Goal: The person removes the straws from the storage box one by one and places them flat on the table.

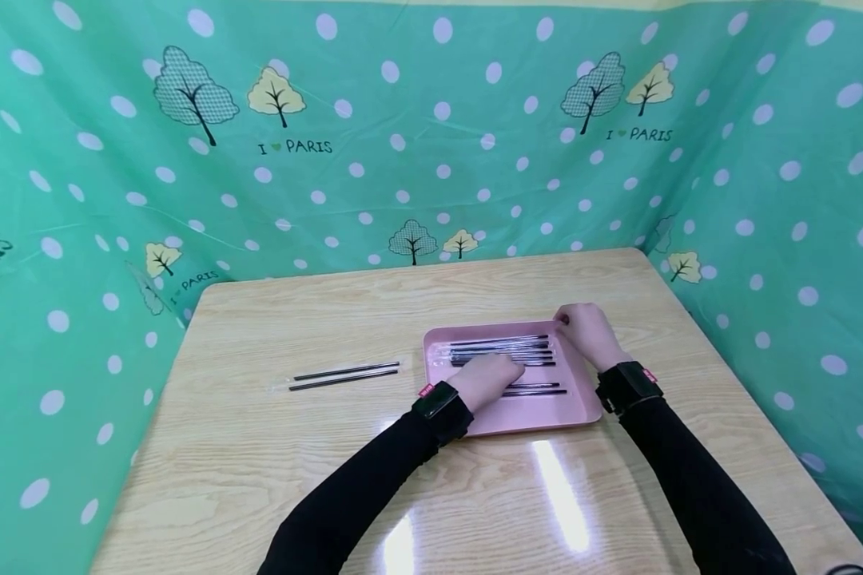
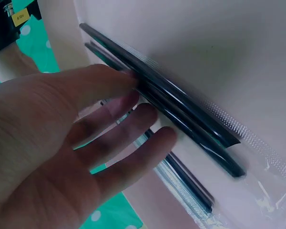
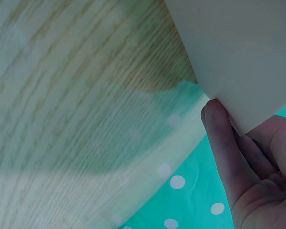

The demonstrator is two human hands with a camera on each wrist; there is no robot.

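Observation:
A pink tray (image 1: pixel 546 415) lies on the table with several dark chopsticks (image 1: pixel 511 348) in clear wrappers lined up along its far half. My left hand (image 1: pixel 485 379) reaches over the tray's near part. In the left wrist view, its thumb and forefinger pinch a wrapped pair of chopsticks (image 2: pixel 195 136) partway along, the other fingers loosely bent beside it. At the tray's far right corner, my right hand (image 1: pixel 591 335) holds the rim. From the right wrist view, a finger lies against the tray's outer side (image 3: pixel 248 57); the thumb is hidden.
Another wrapped pair of chopsticks (image 1: pixel 345 375) lies on the wooden table (image 1: pixel 259 463) left of the tray. A green dotted cloth (image 1: pixel 374 184) hangs behind and on both sides of the table.

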